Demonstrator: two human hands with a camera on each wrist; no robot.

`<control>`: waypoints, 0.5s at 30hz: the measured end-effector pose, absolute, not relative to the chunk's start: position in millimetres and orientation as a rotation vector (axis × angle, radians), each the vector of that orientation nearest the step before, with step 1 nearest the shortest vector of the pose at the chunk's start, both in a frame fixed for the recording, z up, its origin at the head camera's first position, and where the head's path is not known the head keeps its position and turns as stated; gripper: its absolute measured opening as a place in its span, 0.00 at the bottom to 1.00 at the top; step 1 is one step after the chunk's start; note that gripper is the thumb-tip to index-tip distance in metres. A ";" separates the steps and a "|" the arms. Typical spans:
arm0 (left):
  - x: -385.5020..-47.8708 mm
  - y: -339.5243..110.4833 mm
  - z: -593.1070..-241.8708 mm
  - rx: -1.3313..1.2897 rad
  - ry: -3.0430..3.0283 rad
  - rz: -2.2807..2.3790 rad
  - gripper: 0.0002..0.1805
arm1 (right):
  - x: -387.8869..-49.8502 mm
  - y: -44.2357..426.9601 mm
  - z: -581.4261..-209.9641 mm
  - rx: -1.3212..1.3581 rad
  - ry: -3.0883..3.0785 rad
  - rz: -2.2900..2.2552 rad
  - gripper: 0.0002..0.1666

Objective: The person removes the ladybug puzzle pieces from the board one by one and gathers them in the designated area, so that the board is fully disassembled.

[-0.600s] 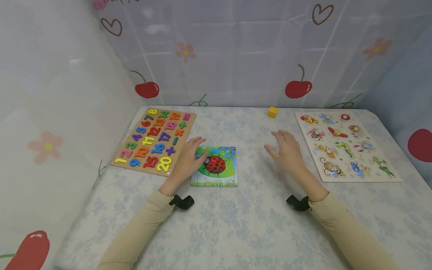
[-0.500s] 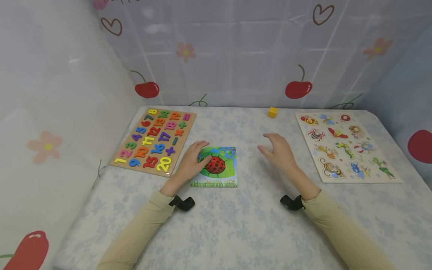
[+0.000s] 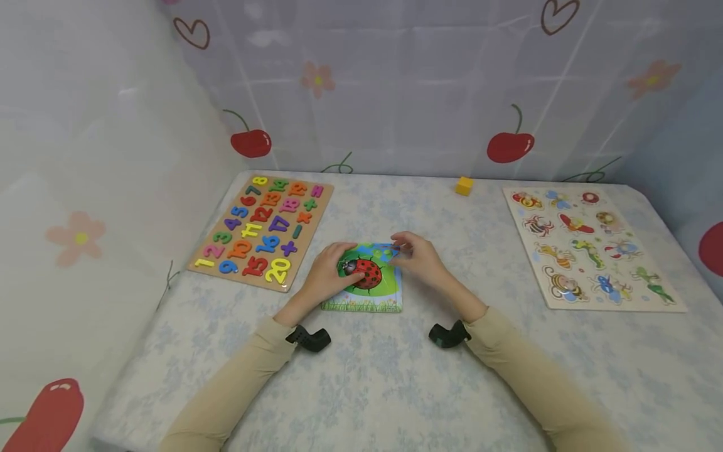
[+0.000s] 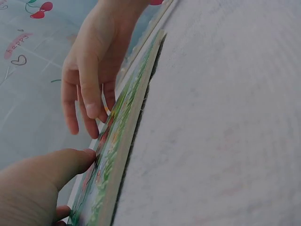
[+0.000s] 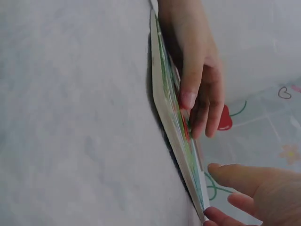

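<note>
A square ladybug puzzle board [image 3: 369, 295] with a green and blue picture lies flat on the table. My left hand [image 3: 326, 275] is over its left side, the thumb reaching across the ladybug and the fingers towards the far edge. Seen in the right wrist view, that left hand [image 5: 195, 61] has loosely bent fingers; whether they touch the board I cannot tell. At the board's far right corner is my right hand [image 3: 420, 258], thumb and fingers apart. In the right wrist view its fingertips [image 5: 214, 214] come close to the board's edge.
To the left lies a wooden number board [image 3: 294, 267] with coloured digits and signs. An insect puzzle board [image 3: 587, 301] lies at the right. Near the back edge sits a small yellow cube [image 3: 464, 186]. Printed curtains [image 3: 384, 94] enclose the patterned table [image 3: 367, 389].
My right hand has moved left, from beside the insect board to the ladybug board's far right corner. My left hand has shifted slightly right over the board. The head view has tilted a little.
</note>
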State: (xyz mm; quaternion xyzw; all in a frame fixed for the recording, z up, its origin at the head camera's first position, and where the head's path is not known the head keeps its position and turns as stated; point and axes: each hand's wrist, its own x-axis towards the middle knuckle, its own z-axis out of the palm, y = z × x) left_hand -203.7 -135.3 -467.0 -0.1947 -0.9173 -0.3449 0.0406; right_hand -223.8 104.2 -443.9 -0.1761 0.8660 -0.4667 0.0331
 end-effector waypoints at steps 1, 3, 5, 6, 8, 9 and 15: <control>-204.1 -135.5 -467.1 -0.596 -2.812 -1.058 0.35 | -224.4 102.4 -446.4 -0.537 2.666 -1.421 0.31; -204.9 -135.5 -467.2 -0.597 -2.814 -1.063 0.35 | -224.9 99.6 -450.9 -0.538 2.680 -1.400 0.32; -205.0 -135.6 -467.6 -0.597 -2.819 -1.057 0.35 | -224.8 97.8 -453.9 -0.566 2.706 -1.388 0.32; -205.3 -135.4 -467.7 -0.600 -2.819 -1.053 0.35 | -224.7 97.3 -454.4 -0.583 2.717 -1.388 0.33; -206.4 -135.0 -467.9 -0.605 -2.821 -1.041 0.35 | -224.9 96.7 -454.7 -0.604 2.740 -1.384 0.33; -206.9 -134.9 -468.0 -0.609 -2.821 -1.035 0.35 | -225.6 96.3 -454.5 -0.605 2.746 -1.380 0.33; -206.0 -135.5 -468.6 -0.597 -2.844 -1.029 0.36 | -230.6 92.7 -451.8 -0.634 2.755 -1.297 0.34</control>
